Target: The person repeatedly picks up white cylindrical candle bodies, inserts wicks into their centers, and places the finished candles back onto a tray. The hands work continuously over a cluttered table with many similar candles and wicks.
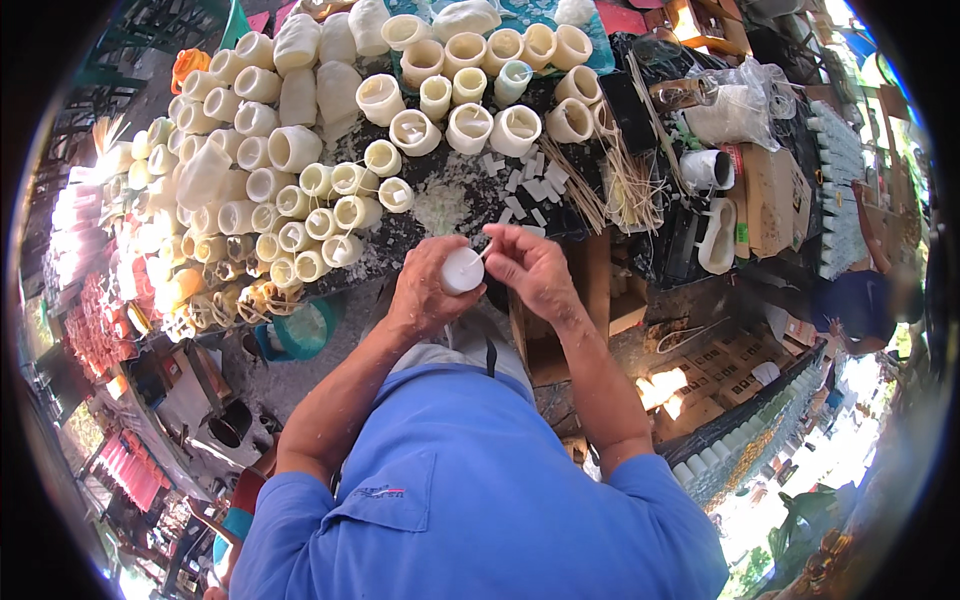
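My left hand is wrapped round a short white candle, held up in front of my body at the table's near edge. The candle's round, flat top faces up. My right hand is beside it, with thumb and forefinger pinched on a thin pale strand that meets the candle's top and looks like its wick. Just beyond my hands lie pale wax shavings and several small white blocks on the dark tabletop.
Many hollow cream wax cups crowd the table's back and left. Thin sticks lie right of the blocks, near a white mug-like cup and cardboard. A teal bucket stands below left. Another person is at the far right.
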Demonstrator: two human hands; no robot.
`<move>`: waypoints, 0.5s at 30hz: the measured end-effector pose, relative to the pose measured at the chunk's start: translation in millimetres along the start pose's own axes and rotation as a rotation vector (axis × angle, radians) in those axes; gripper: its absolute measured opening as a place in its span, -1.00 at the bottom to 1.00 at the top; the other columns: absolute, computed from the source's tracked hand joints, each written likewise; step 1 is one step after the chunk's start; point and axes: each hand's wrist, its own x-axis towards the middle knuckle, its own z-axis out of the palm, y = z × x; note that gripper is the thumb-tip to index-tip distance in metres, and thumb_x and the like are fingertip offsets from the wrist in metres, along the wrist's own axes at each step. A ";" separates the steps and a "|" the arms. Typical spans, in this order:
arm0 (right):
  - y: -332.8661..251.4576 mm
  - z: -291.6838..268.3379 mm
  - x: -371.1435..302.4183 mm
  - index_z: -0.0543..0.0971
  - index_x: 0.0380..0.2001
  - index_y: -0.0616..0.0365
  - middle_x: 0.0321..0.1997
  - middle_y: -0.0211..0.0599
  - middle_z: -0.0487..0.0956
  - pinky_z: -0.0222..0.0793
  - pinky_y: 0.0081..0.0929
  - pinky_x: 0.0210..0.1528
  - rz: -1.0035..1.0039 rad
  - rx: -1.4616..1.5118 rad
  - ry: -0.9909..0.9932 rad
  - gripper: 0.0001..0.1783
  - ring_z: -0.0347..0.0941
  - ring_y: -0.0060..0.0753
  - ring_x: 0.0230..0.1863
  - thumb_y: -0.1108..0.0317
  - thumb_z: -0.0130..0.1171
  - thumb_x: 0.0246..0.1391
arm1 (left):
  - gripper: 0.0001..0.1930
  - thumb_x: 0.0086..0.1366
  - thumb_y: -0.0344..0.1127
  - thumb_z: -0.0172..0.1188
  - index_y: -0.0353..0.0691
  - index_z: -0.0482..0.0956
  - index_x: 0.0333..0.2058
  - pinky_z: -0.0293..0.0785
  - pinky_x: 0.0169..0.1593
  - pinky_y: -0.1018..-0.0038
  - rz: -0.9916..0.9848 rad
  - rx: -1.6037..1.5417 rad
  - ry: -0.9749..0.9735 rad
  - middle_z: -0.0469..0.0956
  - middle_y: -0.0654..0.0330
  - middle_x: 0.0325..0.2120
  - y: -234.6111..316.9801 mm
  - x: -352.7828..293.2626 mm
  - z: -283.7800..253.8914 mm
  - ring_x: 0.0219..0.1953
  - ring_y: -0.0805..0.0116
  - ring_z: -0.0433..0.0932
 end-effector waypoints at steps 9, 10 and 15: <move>-51.6 9.3 26.0 0.67 0.15 0.28 -0.14 -0.48 0.63 0.49 -0.61 0.04 -0.010 -0.163 -0.145 -0.68 0.53 -0.66 -0.09 0.40 0.40 0.42 | -0.31 0.21 0.03 0.59 -0.27 0.57 0.16 0.69 0.05 0.18 -0.227 -0.238 -0.323 0.76 -0.06 -0.22 10.4 15.0 -24.2 -0.15 0.10 0.79; -58.0 9.2 29.5 0.68 0.09 0.27 -0.17 -0.48 0.64 0.50 -0.60 0.02 0.035 -0.275 -0.120 -0.72 0.53 -0.66 -0.13 0.39 0.40 0.41 | -0.32 0.21 0.04 0.58 -0.27 0.58 0.15 0.69 0.05 0.18 -0.218 -0.239 -0.351 0.76 -0.06 -0.22 12.6 17.5 -24.0 -0.15 0.09 0.79; -64.0 10.1 40.8 0.70 -0.16 0.23 -0.29 -0.46 0.70 0.54 -0.54 -0.08 0.043 -0.431 -0.166 -0.87 0.55 -0.65 -0.26 0.38 0.40 0.37 | -0.32 0.22 0.03 0.57 -0.30 0.61 0.17 0.69 0.04 0.18 -0.217 -0.309 -0.361 0.77 -0.03 -0.17 20.9 25.4 -25.0 -0.15 0.14 0.78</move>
